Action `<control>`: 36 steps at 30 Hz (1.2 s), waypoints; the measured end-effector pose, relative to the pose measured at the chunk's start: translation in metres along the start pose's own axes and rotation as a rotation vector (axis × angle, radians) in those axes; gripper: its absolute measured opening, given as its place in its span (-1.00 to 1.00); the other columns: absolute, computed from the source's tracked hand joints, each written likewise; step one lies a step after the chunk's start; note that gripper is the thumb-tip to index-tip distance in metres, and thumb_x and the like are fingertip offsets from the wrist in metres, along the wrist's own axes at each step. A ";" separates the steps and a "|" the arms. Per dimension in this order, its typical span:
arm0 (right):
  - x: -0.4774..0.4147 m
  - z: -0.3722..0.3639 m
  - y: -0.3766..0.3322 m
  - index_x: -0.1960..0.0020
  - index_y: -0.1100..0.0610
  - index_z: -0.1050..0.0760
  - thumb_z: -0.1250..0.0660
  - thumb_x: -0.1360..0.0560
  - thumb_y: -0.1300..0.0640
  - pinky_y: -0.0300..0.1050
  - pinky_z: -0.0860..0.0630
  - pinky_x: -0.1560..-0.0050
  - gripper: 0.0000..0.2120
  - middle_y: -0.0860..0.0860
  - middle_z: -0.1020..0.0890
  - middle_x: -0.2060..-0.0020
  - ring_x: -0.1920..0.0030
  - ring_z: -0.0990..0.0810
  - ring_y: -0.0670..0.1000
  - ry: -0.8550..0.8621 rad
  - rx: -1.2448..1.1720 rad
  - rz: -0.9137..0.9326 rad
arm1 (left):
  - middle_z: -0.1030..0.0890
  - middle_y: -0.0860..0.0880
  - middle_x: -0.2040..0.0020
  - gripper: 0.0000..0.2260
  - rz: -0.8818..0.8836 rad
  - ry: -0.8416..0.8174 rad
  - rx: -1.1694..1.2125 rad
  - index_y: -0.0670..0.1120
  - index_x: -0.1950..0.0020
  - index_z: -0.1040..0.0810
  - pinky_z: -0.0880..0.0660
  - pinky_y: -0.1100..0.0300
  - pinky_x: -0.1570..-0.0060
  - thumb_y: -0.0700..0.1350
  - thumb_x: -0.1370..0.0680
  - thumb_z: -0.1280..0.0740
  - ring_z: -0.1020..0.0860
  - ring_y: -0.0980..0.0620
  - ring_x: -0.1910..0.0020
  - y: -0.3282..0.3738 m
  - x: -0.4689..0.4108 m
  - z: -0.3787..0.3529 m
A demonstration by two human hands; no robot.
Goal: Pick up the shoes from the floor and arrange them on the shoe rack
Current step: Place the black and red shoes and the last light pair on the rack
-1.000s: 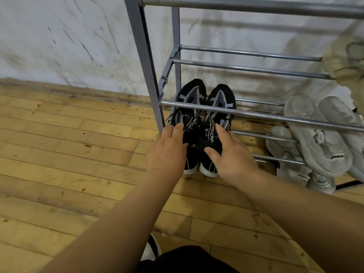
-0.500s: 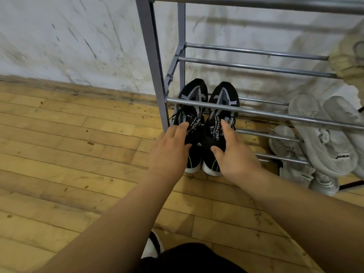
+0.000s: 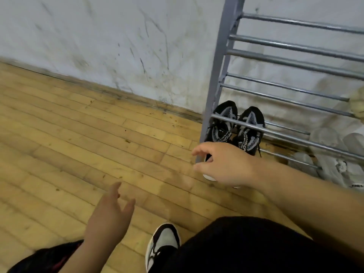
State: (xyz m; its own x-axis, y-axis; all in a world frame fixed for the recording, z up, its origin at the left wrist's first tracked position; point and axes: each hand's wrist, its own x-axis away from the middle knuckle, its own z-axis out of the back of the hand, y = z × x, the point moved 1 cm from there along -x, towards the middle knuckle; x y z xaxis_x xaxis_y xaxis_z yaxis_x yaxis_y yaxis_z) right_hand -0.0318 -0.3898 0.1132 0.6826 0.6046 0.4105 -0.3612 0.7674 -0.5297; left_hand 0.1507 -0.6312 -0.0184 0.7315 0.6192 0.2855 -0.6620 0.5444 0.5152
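Note:
A pair of black sneakers (image 3: 236,127) with grey-white mesh rests toe-up on the lowest tier of the grey metal shoe rack (image 3: 214,79), at its left end. My right hand (image 3: 224,164) hovers in front of their heels, fingers apart and empty, covering part of the soles. My left hand (image 3: 110,217) is lower left over the wooden floor, fingers spread, holding nothing. White sneakers (image 3: 338,158) sit on the rack's lower tiers at the right, blurred.
A scuffed white wall (image 3: 118,46) runs behind the rack. My own foot in a black-and-white shoe (image 3: 161,243) stands on the plank floor (image 3: 78,144) near my dark-trousered knee. A pale shoe (image 3: 358,104) shows on a higher tier at the right edge.
Both hands have let go of the black sneakers and pulled back; the left hand swung down and left. The view has turned left, so the rack now sits at the right.

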 end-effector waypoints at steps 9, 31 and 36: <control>-0.019 -0.028 -0.192 -0.65 -0.10 -0.09 -0.34 -0.57 -0.26 -0.05 -0.40 -0.25 -0.23 -0.01 -0.35 -0.55 -0.34 -0.47 0.06 -0.451 0.678 0.235 | -0.35 -0.14 -0.50 -0.16 0.353 -0.106 -0.040 0.05 -0.65 -0.11 -0.49 -0.06 -0.33 0.26 -0.49 -0.43 -0.45 -0.16 -0.38 -0.171 0.052 0.077; -0.057 -0.220 -0.213 -0.66 -0.11 0.26 -0.47 -0.44 -0.27 0.13 -0.47 -0.38 0.11 0.08 -0.28 -0.59 -0.47 -0.41 0.18 -0.681 0.613 0.200 | -0.38 0.15 -0.36 -0.07 0.217 -0.280 -0.106 0.36 -0.60 -0.03 -0.50 0.17 -0.18 0.08 -0.38 -0.51 -0.44 0.09 -0.21 -0.295 0.113 0.036; -0.060 -0.210 -0.231 -0.62 -0.22 0.35 -0.60 -0.30 -0.29 0.16 -0.40 -0.45 0.31 0.07 -0.20 -0.63 -0.54 -0.32 0.18 -0.718 0.428 0.141 | -0.41 0.10 -0.44 0.00 0.108 -0.058 0.957 0.48 -0.53 -0.14 -0.62 -0.09 -0.17 0.05 -0.31 -0.68 -0.54 -0.08 -0.33 -0.228 0.097 0.102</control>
State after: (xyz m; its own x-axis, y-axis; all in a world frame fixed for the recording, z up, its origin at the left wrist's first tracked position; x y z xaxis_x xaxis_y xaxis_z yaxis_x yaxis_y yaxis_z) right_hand 0.1438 -0.6484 0.0554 0.0959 0.5785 0.8100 -0.7207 0.6016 -0.3443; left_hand 0.3887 -0.7527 -0.0259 0.6984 0.5958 0.3965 -0.3312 -0.2221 0.9171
